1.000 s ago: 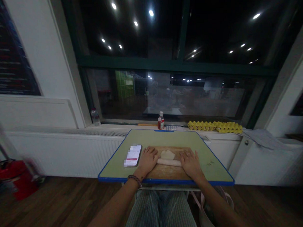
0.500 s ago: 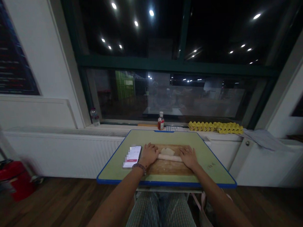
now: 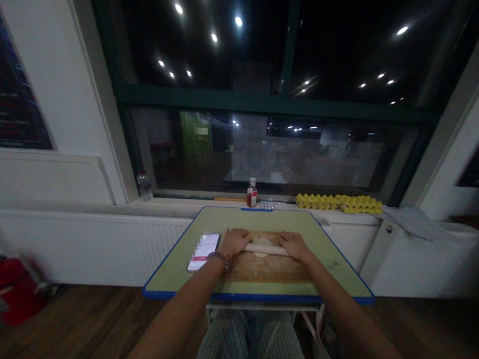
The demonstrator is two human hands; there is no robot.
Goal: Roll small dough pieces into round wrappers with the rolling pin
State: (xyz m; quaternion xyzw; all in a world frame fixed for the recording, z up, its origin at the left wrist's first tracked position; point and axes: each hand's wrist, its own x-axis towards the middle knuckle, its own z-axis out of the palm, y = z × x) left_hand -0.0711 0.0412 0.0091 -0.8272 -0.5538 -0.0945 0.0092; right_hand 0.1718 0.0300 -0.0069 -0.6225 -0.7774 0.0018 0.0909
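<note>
A pale rolling pin (image 3: 266,248) lies crosswise over a flat piece of dough (image 3: 262,241). The dough shows on both the far and near sides of the pin. Beneath them is a wooden board (image 3: 266,270), dusted with flour in places. My left hand (image 3: 234,242) is on the pin's left end, fingers bent over it. At the right end, my right hand (image 3: 295,244) holds the pin the same way. Both palms face down, and the ends of the pin are hidden under them. A beaded bracelet (image 3: 219,257) circles my left wrist.
The board rests on a small green table (image 3: 180,278) with a blue rim. A lit phone (image 3: 204,252) lies left of my left hand. On the sill behind stand a small bottle (image 3: 252,193), yellow egg trays (image 3: 338,203) and a clear bottle (image 3: 144,186).
The rolling pin has moved over the dough, which lay on its far side before and now shows on both sides. Both hands moved with it. The view has shifted slightly.
</note>
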